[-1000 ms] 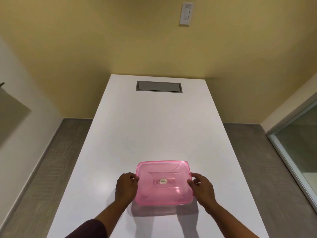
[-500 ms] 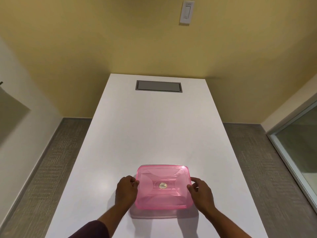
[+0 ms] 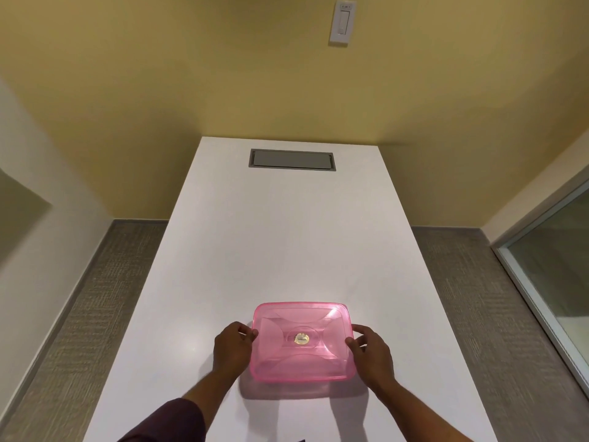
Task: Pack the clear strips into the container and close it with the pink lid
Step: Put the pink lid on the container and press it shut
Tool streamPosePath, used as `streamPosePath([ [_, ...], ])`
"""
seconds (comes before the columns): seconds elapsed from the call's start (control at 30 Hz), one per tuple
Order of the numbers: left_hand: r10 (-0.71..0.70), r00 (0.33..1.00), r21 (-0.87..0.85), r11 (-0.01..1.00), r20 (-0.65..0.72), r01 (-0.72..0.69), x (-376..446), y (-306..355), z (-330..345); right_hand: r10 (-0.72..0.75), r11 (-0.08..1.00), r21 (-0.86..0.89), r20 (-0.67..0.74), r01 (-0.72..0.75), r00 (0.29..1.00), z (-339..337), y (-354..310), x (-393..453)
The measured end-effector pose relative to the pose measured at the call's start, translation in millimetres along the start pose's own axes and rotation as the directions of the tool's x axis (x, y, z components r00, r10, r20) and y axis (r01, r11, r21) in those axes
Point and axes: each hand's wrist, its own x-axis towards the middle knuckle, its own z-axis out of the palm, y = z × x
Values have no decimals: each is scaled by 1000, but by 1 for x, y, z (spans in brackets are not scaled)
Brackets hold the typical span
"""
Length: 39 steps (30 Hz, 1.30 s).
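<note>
A translucent pink lid (image 3: 302, 341) with a small gold sticker in its middle lies flat near the front of the white table (image 3: 287, 244). It covers a container beneath it, of which I can make out almost nothing. My left hand (image 3: 234, 344) grips the lid's left edge and my right hand (image 3: 369, 349) grips its right edge, fingers curled round the rim. No clear strips are visible; what is inside is hidden by the lid.
A grey rectangular hatch (image 3: 291, 160) is set into the table's far end. Grey carpet runs along both sides of the table. A yellow wall with a light switch (image 3: 342, 23) stands behind, and a glass panel (image 3: 554, 266) is on the right.
The pink lid, tilted a second ago, has come down level and sits lower. Both hands have stayed on its side edges.
</note>
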Motion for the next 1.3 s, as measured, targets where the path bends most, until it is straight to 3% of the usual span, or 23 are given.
streamPosePath([
  [0.17,-16,1000,-23,1000,18,17,3,0,-4,23,999,-34,-16,-24,1000,2,-3,-3],
  [0.27,-47,997,-149,987,53,55,0,-3,-5,42,999,-25,4,-42,999,0,-1,-6],
  [0.4,-7,978,-256,965,208,61,-8,-14,-16,85,992,88,69,-91,994,-4,6,-12],
  [0.6,-18,893,-219,967,450,129,-9,-27,-32,49,977,188,239,-96,970,-17,15,-18],
  [1.3,-92,865,-159,968,493,194,-8,-22,-20,197,940,220,268,-259,943,-12,13,-13],
])
